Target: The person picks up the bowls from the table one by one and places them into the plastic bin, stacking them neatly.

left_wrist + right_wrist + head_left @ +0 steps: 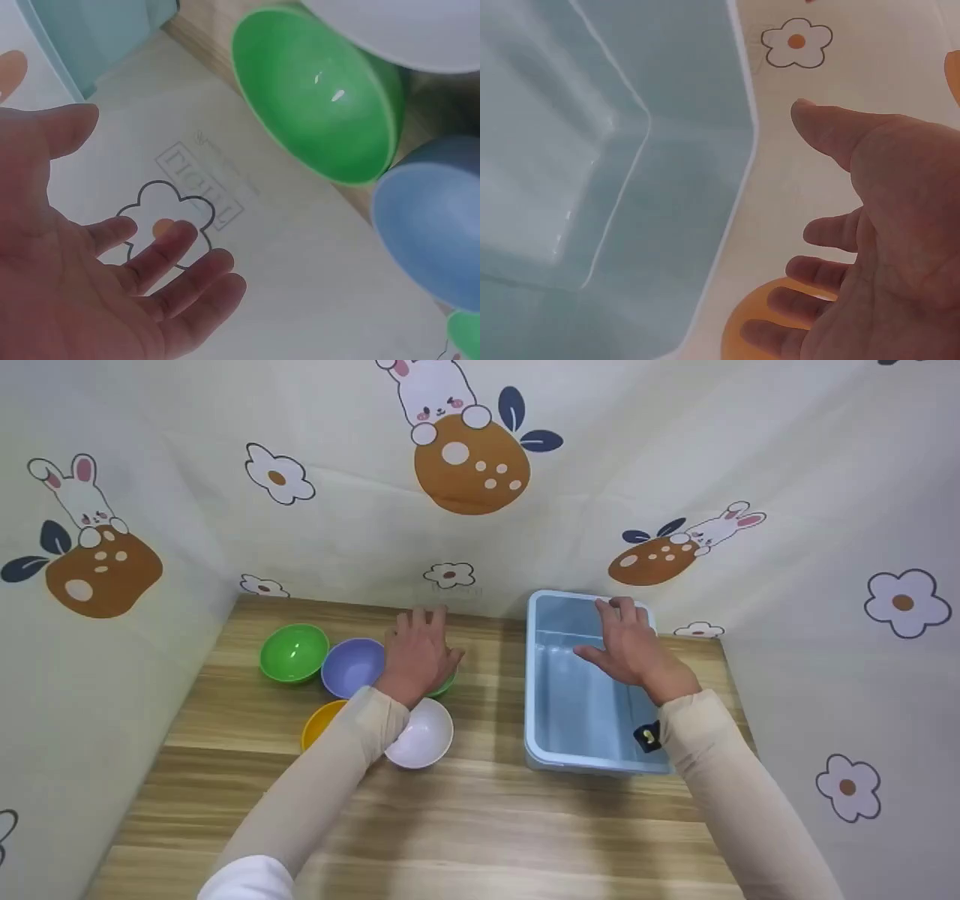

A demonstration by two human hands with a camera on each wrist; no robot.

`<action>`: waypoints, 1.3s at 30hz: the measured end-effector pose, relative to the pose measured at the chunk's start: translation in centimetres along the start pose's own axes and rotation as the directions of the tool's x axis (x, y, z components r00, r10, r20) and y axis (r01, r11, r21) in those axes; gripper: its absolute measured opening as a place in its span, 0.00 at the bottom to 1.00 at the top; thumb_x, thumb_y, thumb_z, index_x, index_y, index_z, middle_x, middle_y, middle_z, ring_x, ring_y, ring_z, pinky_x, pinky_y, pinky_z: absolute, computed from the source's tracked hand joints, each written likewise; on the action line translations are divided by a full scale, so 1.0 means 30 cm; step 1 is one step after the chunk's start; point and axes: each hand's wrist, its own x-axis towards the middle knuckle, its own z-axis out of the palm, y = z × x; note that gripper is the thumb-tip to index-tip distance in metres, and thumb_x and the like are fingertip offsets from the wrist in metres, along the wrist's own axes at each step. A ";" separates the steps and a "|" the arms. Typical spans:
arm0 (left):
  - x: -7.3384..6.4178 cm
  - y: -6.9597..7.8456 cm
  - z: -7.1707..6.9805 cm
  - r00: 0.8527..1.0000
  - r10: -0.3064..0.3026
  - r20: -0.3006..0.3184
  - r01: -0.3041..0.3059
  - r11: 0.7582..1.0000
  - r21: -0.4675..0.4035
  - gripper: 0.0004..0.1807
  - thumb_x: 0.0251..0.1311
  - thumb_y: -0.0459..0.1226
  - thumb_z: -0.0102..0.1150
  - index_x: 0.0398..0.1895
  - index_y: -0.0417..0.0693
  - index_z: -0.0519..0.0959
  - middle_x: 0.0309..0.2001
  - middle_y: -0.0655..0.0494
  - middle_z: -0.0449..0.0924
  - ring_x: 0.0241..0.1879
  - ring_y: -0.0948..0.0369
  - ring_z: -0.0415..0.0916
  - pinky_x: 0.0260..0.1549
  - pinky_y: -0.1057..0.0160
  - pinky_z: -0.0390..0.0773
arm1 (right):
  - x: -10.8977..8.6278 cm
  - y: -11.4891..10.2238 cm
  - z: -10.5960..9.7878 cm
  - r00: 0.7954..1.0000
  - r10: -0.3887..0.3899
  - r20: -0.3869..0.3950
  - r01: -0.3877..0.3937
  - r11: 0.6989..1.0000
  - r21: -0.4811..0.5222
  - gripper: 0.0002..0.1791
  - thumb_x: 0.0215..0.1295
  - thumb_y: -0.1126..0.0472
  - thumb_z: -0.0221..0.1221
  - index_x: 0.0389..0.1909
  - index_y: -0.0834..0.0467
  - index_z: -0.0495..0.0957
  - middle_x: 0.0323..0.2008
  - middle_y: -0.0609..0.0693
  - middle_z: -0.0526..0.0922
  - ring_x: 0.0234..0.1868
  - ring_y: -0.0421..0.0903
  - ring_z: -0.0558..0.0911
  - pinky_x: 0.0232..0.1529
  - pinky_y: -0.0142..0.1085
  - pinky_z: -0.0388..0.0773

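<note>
My left hand [420, 656] hovers over a group of small bowls with its fingers spread, and it grips nothing. Beneath it lies a green bowl [307, 90], mostly hidden in the head view. Beside the hand sit a purple-blue bowl [351, 669] and a white bowl [426, 741]. Another green bowl [295, 651] stands farther left, and an orange bowl [318, 724] is partly covered by the left sleeve. Over the light-blue plastic bin [574, 712], my right hand [634, 649] is held with thumb and fingers apart, holding nothing.
The wooden tabletop [480, 825] carries the bowls on the left and the bin on the right. A patterned cloth [337, 540] with rabbits and flowers encloses the back and sides. A small black item [647, 736] shows beside the right wrist.
</note>
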 end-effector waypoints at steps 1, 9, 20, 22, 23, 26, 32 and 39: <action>-0.008 -0.005 0.005 1.000 0.002 -0.014 -0.003 1.000 -0.019 0.40 0.66 0.57 0.59 0.74 0.50 0.60 0.64 0.38 0.69 0.61 0.40 0.69 0.54 0.40 0.77 | -0.002 0.010 0.003 1.000 0.004 -0.004 -0.004 1.000 -0.003 0.47 0.71 0.45 0.60 0.79 0.66 0.49 0.75 0.70 0.51 0.73 0.69 0.57 0.72 0.62 0.65; -0.067 -0.032 0.046 0.999 0.018 -0.040 -0.020 0.998 -0.055 0.43 0.64 0.60 0.59 0.76 0.48 0.62 0.63 0.36 0.70 0.59 0.37 0.70 0.55 0.38 0.75 | -0.025 0.088 0.000 0.996 0.084 0.032 -0.085 0.996 0.013 0.49 0.71 0.44 0.59 0.79 0.64 0.47 0.76 0.70 0.49 0.72 0.69 0.58 0.69 0.65 0.68; -0.147 -0.046 0.092 1.000 -0.001 0.029 0.002 1.000 -0.014 0.47 0.62 0.68 0.54 0.75 0.48 0.63 0.68 0.33 0.65 0.62 0.34 0.67 0.53 0.35 0.73 | -0.051 0.175 0.023 0.990 0.131 0.046 -0.133 0.990 0.042 0.49 0.72 0.44 0.58 0.80 0.66 0.45 0.75 0.72 0.49 0.70 0.70 0.57 0.70 0.66 0.66; -0.163 -0.048 0.096 1.000 0.000 0.024 0.000 1.000 -0.009 0.48 0.61 0.70 0.53 0.74 0.47 0.63 0.67 0.33 0.66 0.60 0.35 0.67 0.51 0.36 0.73 | -0.056 0.187 0.028 0.990 0.137 0.043 -0.139 0.989 0.051 0.49 0.72 0.45 0.58 0.80 0.66 0.44 0.75 0.72 0.49 0.70 0.70 0.57 0.70 0.67 0.65; -0.170 -0.050 0.097 1.000 0.000 0.022 0.001 1.000 -0.008 0.49 0.60 0.70 0.52 0.74 0.47 0.63 0.67 0.33 0.66 0.60 0.35 0.67 0.51 0.36 0.73 | -0.059 0.194 0.030 0.990 0.139 0.040 -0.141 0.989 0.054 0.49 0.72 0.45 0.58 0.80 0.66 0.44 0.75 0.72 0.49 0.70 0.70 0.57 0.70 0.68 0.64; -0.188 -0.053 0.098 1.000 -0.005 0.012 0.005 1.000 -0.007 0.51 0.59 0.72 0.52 0.74 0.46 0.64 0.66 0.34 0.67 0.58 0.36 0.67 0.51 0.37 0.71 | -0.070 0.216 0.040 0.989 0.143 0.021 -0.144 0.988 0.051 0.49 0.72 0.46 0.58 0.80 0.66 0.45 0.74 0.72 0.51 0.69 0.70 0.58 0.69 0.68 0.65; -0.222 -0.065 0.114 1.000 -0.002 0.018 0.003 1.000 -0.017 0.52 0.56 0.73 0.54 0.72 0.45 0.65 0.65 0.35 0.67 0.57 0.37 0.67 0.53 0.37 0.70 | -0.094 0.264 0.059 0.986 0.166 0.028 -0.168 0.984 0.061 0.48 0.72 0.46 0.58 0.80 0.65 0.45 0.74 0.71 0.52 0.69 0.71 0.57 0.69 0.70 0.62; -0.263 -0.077 0.148 0.999 -0.016 0.045 0.017 1.000 -0.016 0.55 0.53 0.75 0.55 0.72 0.45 0.65 0.61 0.36 0.68 0.58 0.39 0.66 0.54 0.39 0.68 | -0.108 0.312 0.073 0.976 0.196 0.096 -0.209 0.964 0.164 0.46 0.76 0.46 0.53 0.81 0.62 0.40 0.76 0.72 0.52 0.73 0.73 0.60 0.68 0.70 0.62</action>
